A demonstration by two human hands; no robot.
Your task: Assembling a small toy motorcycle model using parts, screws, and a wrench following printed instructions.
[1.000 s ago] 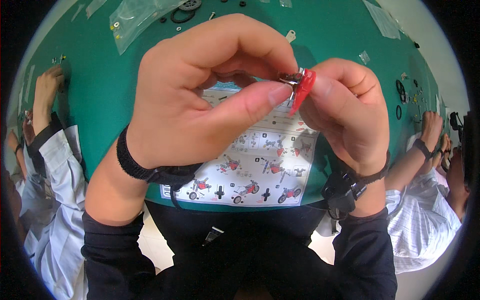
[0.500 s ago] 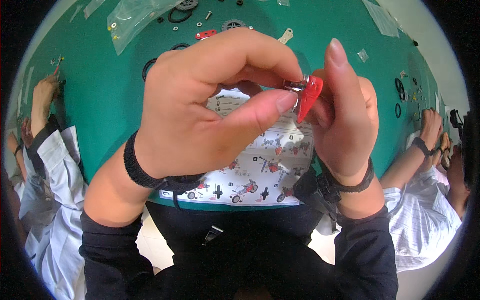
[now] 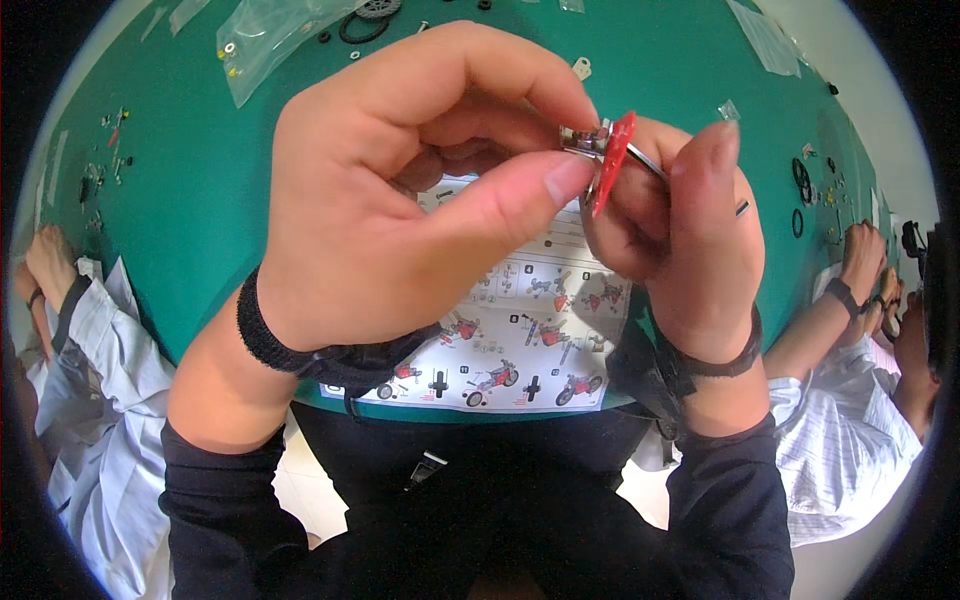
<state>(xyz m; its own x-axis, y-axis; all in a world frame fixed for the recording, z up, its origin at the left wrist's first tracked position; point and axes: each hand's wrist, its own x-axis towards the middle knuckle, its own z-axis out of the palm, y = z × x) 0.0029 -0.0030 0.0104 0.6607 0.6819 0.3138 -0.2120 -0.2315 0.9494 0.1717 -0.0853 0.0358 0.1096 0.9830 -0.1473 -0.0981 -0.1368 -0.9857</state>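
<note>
My left hand [image 3: 365, 200] pinches a small red toy-model part [image 3: 617, 160] with a shiny metal fitting [image 3: 583, 141] on its left side, between thumb and forefinger. From the right, a thin metal rod like a hex key [image 3: 645, 160] meets the red part. My right hand [image 3: 695, 255] is closed around that rod, and the rod's other end pokes out past the thumb. Fingers hide the middle of the rod, so its full shape cannot be made out. Both hands are raised above a printed instruction sheet [image 3: 490, 345] with pictures of a red motorcycle model.
On the green table [image 3: 200, 200] lie a clear plastic bag [image 3: 265, 50], a black ring and wheel [image 3: 365, 25], and a pale perforated piece [image 3: 582, 68]. Small parts are scattered at both sides. Co-workers' hands rest at the left [image 3: 50, 260] and right [image 3: 862, 250] edges.
The red part has turned more edge-on, and the metal rod has come into sight. My right thumb has tilted outward and lower. A co-worker's hand at the left has drawn back.
</note>
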